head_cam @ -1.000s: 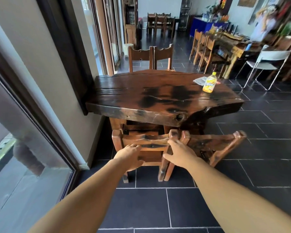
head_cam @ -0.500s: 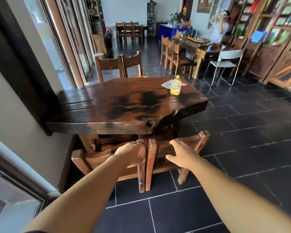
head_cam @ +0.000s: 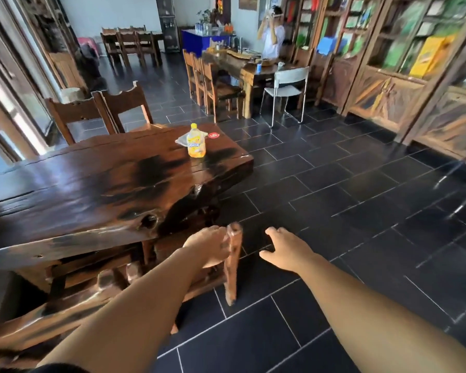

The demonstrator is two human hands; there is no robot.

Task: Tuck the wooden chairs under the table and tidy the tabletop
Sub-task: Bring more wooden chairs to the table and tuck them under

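Observation:
A dark slab table (head_cam: 73, 189) fills the left half of the view. A wooden chair (head_cam: 233, 262) stands at its near edge, with my left hand (head_cam: 210, 246) gripping the top of its back post. A second chair back (head_cam: 38, 327) lies low at the bottom left, beside my left arm. Over the floor to the right of the chair, my right hand (head_cam: 285, 250) hovers with fingers spread and nothing in it. On the table's far right end stand a yellow bottle (head_cam: 196, 142), a clear wrapper (head_cam: 182, 140) and a red round coaster (head_cam: 213, 135).
Two more wooden chairs (head_cam: 102, 109) stand at the table's far side. Dark floor tiles (head_cam: 347, 197) stretch to the right. Further back are another table with chairs (head_cam: 221, 84), a white folding chair (head_cam: 288, 87), a standing person (head_cam: 272, 33) and wooden cabinets (head_cam: 388, 63).
The view swung right along the table. My right hand came off the right chair's back and now hovers free; my left hand now holds that chair's post.

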